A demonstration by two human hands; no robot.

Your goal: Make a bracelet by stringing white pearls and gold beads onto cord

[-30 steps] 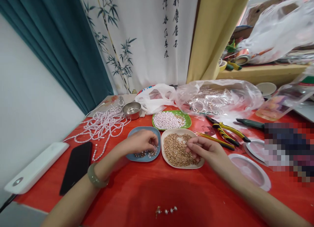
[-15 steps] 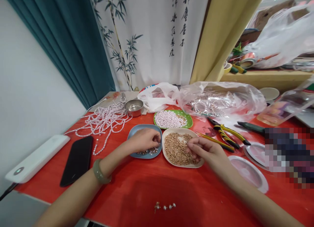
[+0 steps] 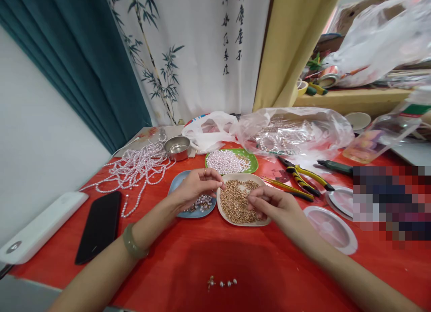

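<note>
My left hand [image 3: 200, 186] hovers over the blue plate [image 3: 173, 188] of mixed beads [image 3: 203, 203], thumb and fingertips pinched by the plate's right edge. Whatever it pinches is too small to make out. Over the right side of the cream plate [image 3: 242, 223] of gold beads [image 3: 235, 202], my right hand [image 3: 272, 204] is also closed in a pinch, its fingertips partly hidden. Nearer to me on the red table [image 3: 158, 276] lie a small gold piece with a pearl [image 3: 211, 283] and several separate pearl beads [image 3: 229, 283].
Behind stands a green plate [image 3: 251, 164] of white beads. Pearl strands [image 3: 141, 166], a metal bowl [image 3: 178, 148] and a black phone [image 3: 98, 226] are left. Pliers [image 3: 303, 177], tweezers [image 3: 286, 187], a plastic spool [image 3: 332, 229] and a clear bag [image 3: 292, 132] are right.
My left hand has risen out of the blue plate and shifted right toward the cream plate. My right hand stays pinched over the gold beads. The camera view has turned slightly.
</note>
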